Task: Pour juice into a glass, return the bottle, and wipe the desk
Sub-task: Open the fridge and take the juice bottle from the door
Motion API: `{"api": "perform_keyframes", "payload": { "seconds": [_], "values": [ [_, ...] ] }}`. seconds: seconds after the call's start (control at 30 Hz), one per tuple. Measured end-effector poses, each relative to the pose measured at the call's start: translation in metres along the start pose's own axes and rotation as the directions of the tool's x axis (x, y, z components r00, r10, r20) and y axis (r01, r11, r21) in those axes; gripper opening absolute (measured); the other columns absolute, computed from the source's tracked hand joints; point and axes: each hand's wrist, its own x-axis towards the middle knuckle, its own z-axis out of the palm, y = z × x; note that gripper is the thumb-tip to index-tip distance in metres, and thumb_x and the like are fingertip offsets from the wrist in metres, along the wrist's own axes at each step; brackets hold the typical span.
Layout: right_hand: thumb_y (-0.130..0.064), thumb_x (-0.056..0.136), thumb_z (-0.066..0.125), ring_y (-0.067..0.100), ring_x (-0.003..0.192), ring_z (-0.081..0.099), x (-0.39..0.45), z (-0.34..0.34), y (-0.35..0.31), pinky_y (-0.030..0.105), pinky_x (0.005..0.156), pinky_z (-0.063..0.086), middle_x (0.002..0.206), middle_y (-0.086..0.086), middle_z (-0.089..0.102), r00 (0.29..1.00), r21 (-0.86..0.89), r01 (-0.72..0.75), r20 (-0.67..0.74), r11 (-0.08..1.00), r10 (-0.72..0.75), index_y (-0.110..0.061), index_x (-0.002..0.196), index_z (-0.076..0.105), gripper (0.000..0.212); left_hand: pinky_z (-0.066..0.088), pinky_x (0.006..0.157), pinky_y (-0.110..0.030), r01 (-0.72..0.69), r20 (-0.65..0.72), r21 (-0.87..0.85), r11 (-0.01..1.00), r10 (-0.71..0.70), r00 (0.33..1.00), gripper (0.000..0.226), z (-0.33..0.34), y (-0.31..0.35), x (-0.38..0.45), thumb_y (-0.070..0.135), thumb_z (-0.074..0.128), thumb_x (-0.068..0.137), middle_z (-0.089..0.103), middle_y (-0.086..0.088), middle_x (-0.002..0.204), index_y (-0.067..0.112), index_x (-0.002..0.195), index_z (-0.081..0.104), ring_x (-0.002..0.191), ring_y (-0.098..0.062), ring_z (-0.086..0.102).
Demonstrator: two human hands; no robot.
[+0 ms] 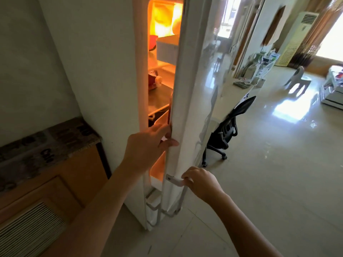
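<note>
Red juice bottle [154, 82] inside fridge, above left hand [148, 147].

Fridge door [187, 101] ajar, lit shelves inside. Left hand [148, 145] curled round door's edge, right hand [201, 181] gripping handle [175, 180]. Red bottle [155, 82] lying on middle shelf.

Fridge door [185, 89] ajar; gap to the body [111, 71] narrow, about one hand wide. Left hand [148, 145] fills the gap at mid-height, fingers [172, 142] curled round the door edge. Bottle [155, 82] on a shelf sits behind the gap, above that hand. Right hand [201, 182] grips the handle [174, 180]. Floor [269, 164] to the right is open; chair [226, 130] stands just beyond the door.
</note>
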Motion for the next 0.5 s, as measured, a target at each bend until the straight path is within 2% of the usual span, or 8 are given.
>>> {"api": "perform_keyframes", "payload": {
  "seconds": [0.1, 0.17, 0.2, 0.27, 0.33, 0.37, 0.43, 0.5],
  "values": [
    [-0.027, 0.092, 0.054, 0.011, 0.107, 0.059, -0.027, -0.01, 0.025, 0.03, 0.091, 0.05, 0.125, -0.006, 0.059, 0.998, 0.021, -0.054, 0.012, 0.998, 0.054, -0.025, 0.127, 0.055, 0.035, 0.053, 0.055, -0.022, -0.069, 0.011, -0.084, 0.994, 0.07, 0.997, 0.035, 0.016, 0.027, 0.003, 0.051, 0.055, 0.085, 0.068, 0.002, 0.106, 0.016, 0.085, 0.058, 0.067, -0.014, 0.066],
    [-0.029, 0.091, 0.056, 0.01, 0.111, 0.056, -0.048, -0.015, 0.042, 0.03, 0.094, 0.048, 0.129, -0.006, 0.057, 0.996, 0.051, -0.089, -0.003, 0.995, 0.089, -0.028, 0.134, 0.046, 0.044, 0.056, 0.055, -0.026, -0.105, 0.016, -0.099, 0.99, 0.107, 0.994, 0.035, 0.029, 0.049, 0.004, 0.051, 0.057, 0.083, 0.065, 0.001, 0.109, 0.016, 0.083, 0.056, 0.073, -0.014, 0.066],
    [-0.031, 0.09, 0.057, 0.01, 0.113, 0.055, -0.058, -0.017, 0.052, 0.029, 0.094, 0.047, 0.131, -0.006, 0.056, 0.994, 0.059, -0.107, -0.015, 0.992, 0.108, -0.03, 0.136, 0.042, 0.049, 0.055, 0.056, -0.023, -0.122, 0.008, -0.102, 0.987, 0.124, 0.992, 0.033, 0.036, 0.062, 0.006, 0.049, 0.061, 0.081, 0.064, 0.0, 0.108, 0.016, 0.082, 0.056, 0.074, -0.015, 0.066],
    [-0.039, 0.088, 0.058, 0.012, 0.113, 0.054, -0.078, -0.022, 0.071, 0.03, 0.091, 0.046, 0.133, -0.006, 0.054, 0.988, 0.077, -0.144, -0.046, 0.987, 0.147, -0.036, 0.139, 0.034, 0.057, 0.051, 0.057, -0.021, -0.144, 0.0, -0.106, 0.984, 0.144, 0.99, 0.031, 0.049, 0.091, 0.009, 0.045, 0.069, 0.077, 0.064, -0.002, 0.107, 0.017, 0.085, 0.056, 0.077, -0.017, 0.066],
    [-0.051, 0.083, 0.057, 0.017, 0.116, 0.051, -0.096, -0.025, 0.09, 0.034, 0.092, 0.043, 0.13, -0.004, 0.055, 0.976, 0.125, -0.19, -0.082, 0.974, 0.201, -0.042, 0.139, 0.028, 0.064, 0.055, 0.061, -0.03, -0.177, 0.026, -0.122, 0.977, 0.181, 0.983, 0.03, 0.059, 0.118, 0.012, 0.043, 0.068, 0.08, 0.063, -0.004, 0.111, 0.017, 0.093, 0.058, 0.083, -0.019, 0.067],
    [-0.053, 0.08, 0.057, 0.02, 0.12, 0.048, -0.104, -0.026, 0.099, 0.037, 0.096, 0.041, 0.131, -0.002, 0.054, 0.967, 0.155, -0.218, -0.101, 0.964, 0.234, -0.043, 0.139, 0.027, 0.067, 0.055, 0.065, -0.029, -0.189, 0.054, -0.148, 0.971, 0.198, 0.979, 0.031, 0.062, 0.13, 0.013, 0.043, 0.063, 0.083, 0.062, -0.003, 0.116, 0.018, 0.099, 0.06, 0.086, -0.019, 0.067],
    [-0.05, 0.078, 0.062, 0.022, 0.127, 0.042, -0.118, -0.029, 0.114, 0.04, 0.103, 0.037, 0.134, -0.002, 0.052, 0.94, 0.198, -0.266, -0.165, 0.943, 0.3, -0.04, 0.139, 0.03, 0.07, 0.047, 0.069, -0.017, -0.194, 0.115, -0.203, 0.96, 0.22, 0.969, 0.036, 0.067, 0.15, 0.018, 0.045, 0.055, 0.086, 0.059, 0.002, 0.125, 0.02, 0.111, 0.059, 0.086, -0.014, 0.068],
    [-0.04, 0.077, 0.068, 0.022, 0.124, 0.046, -0.129, -0.031, 0.129, 0.042, 0.101, 0.039, 0.13, -0.002, 0.056, 0.899, 0.246, -0.314, -0.235, 0.917, 0.37, -0.035, 0.138, 0.034, 0.07, 0.039, 0.069, -0.013, -0.209, 0.129, -0.181, 0.961, 0.234, 0.964, 0.038, 0.073, 0.167, 0.023, 0.046, 0.055, 0.084, 0.06, 0.006, 0.125, 0.023, 0.114, 0.06, 0.089, -0.01, 0.067]
  ]
}}
